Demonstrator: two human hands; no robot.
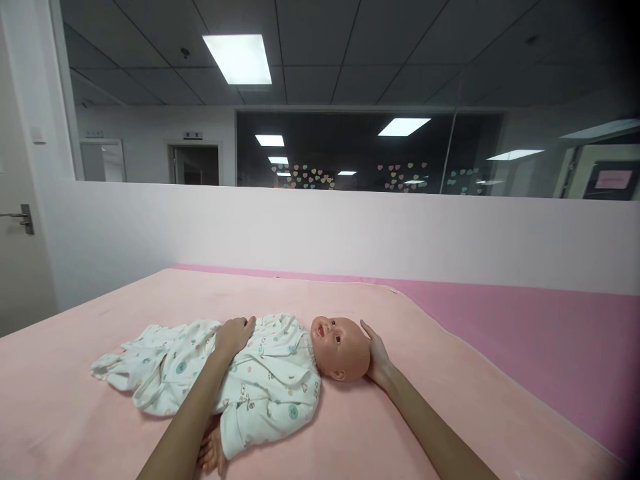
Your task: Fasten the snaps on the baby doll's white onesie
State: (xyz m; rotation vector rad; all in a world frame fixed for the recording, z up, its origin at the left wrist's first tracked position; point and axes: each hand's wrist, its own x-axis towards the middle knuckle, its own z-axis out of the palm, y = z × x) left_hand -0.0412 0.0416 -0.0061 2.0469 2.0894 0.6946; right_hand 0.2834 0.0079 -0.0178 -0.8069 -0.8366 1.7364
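A baby doll (345, 343) lies on its back with its bald head toward the right. It wears a white printed outfit (280, 380) with long sleeves and trousers. My left hand (235, 335) rests flat on the doll's belly, over the cloth. Against the crown of the doll's head, my right hand (377, 353) is cupped, thumb up and apart from the fingers; part of those fingers is hidden behind the head. One doll hand shows from the near sleeve, partly behind my left forearm.
Under the doll spreads a peach sheet (450, 413) over a pink surface (540, 333). A low white wall (320, 227) with glass above it stands at the back. At the far left is a door with a metal handle (25, 219).
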